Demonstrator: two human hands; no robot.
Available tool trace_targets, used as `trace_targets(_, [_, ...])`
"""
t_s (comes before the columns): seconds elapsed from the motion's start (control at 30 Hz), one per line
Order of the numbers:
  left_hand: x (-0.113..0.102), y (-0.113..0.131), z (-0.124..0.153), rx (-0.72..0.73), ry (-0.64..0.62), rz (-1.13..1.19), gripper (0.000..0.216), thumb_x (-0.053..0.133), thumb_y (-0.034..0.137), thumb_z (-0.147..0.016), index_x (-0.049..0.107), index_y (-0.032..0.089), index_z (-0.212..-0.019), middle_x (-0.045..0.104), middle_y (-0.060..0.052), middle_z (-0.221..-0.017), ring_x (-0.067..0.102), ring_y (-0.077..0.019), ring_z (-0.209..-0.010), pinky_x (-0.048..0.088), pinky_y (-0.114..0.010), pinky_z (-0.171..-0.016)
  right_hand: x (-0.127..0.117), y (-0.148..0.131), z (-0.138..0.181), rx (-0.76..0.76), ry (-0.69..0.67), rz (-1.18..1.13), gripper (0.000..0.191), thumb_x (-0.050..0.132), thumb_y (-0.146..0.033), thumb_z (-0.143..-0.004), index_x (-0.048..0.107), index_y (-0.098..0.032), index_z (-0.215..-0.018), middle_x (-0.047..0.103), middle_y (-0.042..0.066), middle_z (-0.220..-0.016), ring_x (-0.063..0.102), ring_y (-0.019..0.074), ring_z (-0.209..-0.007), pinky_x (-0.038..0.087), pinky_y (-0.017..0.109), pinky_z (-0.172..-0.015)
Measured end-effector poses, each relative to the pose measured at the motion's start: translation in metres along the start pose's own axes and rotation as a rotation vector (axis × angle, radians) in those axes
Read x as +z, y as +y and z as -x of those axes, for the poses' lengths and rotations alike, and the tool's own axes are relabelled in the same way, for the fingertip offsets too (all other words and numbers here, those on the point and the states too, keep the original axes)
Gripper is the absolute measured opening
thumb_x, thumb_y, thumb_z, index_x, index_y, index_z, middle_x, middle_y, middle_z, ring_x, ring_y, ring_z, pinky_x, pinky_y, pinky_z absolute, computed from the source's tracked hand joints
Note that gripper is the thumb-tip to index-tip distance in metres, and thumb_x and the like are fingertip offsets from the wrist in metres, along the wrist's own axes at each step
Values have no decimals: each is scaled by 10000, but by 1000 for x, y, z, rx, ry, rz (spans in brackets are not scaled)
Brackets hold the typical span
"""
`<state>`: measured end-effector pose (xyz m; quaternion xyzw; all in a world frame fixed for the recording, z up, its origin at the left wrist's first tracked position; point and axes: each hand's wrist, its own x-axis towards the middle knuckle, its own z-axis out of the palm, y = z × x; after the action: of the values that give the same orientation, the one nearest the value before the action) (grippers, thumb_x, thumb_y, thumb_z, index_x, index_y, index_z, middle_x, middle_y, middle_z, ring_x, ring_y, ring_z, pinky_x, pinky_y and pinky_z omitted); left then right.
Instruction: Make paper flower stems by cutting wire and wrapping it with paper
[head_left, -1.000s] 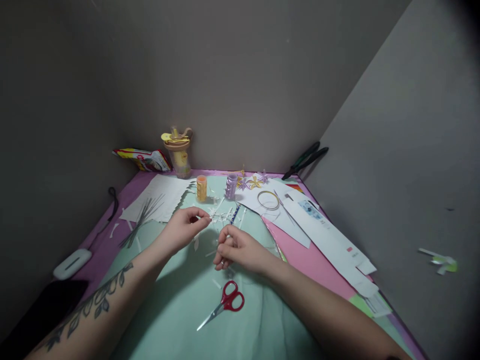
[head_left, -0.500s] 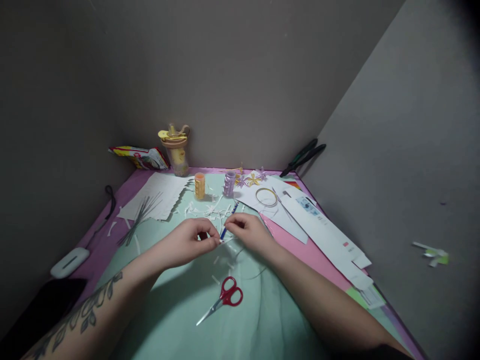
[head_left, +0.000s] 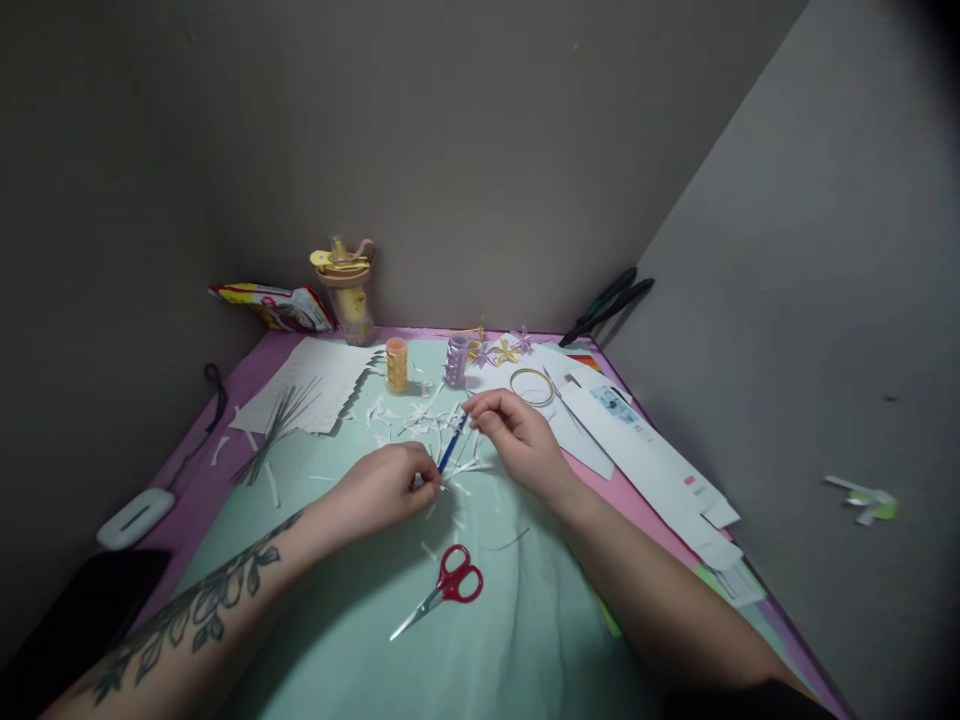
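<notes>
My left hand (head_left: 390, 488) rests on the pale green sheet (head_left: 337, 620) with its fingers pinched together on a small white paper strip. My right hand (head_left: 514, 435) is a little farther back and grips the upper end of a thin blue tool (head_left: 452, 443), whose tip slants down toward my left fingertips. White paper scraps (head_left: 420, 420) lie scattered around both hands. Red-handled scissors (head_left: 442, 590) lie closed on the green sheet just in front of my hands.
An orange spool (head_left: 396, 364) and a purple spool (head_left: 456, 360) stand behind the scraps, with paper flowers (head_left: 504, 352) and a tape ring (head_left: 531, 386) beside them. A yellow-lidded cup (head_left: 346, 290) stands at the back wall. White papers (head_left: 645, 440) cover the right; thin wires (head_left: 274, 432) lie left.
My right hand has moved back and to the right, lifting the blue tool's upper end. My left hand has stayed near the middle, still pinched.
</notes>
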<state>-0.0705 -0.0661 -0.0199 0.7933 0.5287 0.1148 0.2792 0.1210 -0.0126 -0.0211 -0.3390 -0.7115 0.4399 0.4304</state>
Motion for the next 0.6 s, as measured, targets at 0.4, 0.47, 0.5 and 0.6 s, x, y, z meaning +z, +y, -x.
trace_targets(0.4, [-3, -23, -10, -157, 422, 44, 201, 470, 297, -785, 635, 187, -753, 633, -35, -818, 559, -162, -722, 403, -267, -662, 26, -20, 21, 293, -294, -329, 188, 537, -359, -847, 539, -181, -785, 656, 37, -785, 647, 145, -737, 515, 314, -726])
trace_targets(0.47, [-8, -23, -10, -175, 476, 110, 203, 482, 310, -787, 638, 183, -761, 640, -29, -813, 555, -152, -703, 401, -261, -645, 31, -17, 23, 342, -313, -355, 165, 554, -339, -832, 527, -183, -787, 661, 33, -783, 654, 147, -744, 515, 319, -733])
trace_targets(0.5, [-11, -21, -9, -182, 494, 140, 203, 489, 314, -786, 640, 182, -760, 643, -27, -806, 554, -150, -701, 401, -258, -642, 33, -15, 23, 360, -317, -362, 143, 562, -320, -824, 522, -185, -797, 664, 30, -784, 656, 146, -746, 513, 320, -739])
trace_targets(0.6, [-18, -15, -6, -217, 510, 219, 198, 515, 331, -771, 641, 180, -747, 650, -20, -776, 548, -146, -686, 402, -253, -636, 40, -9, 24, 414, -306, -373, 106, 569, -251, -804, 487, -202, -851, 669, 11, -767, 656, 137, -725, 506, 303, -719])
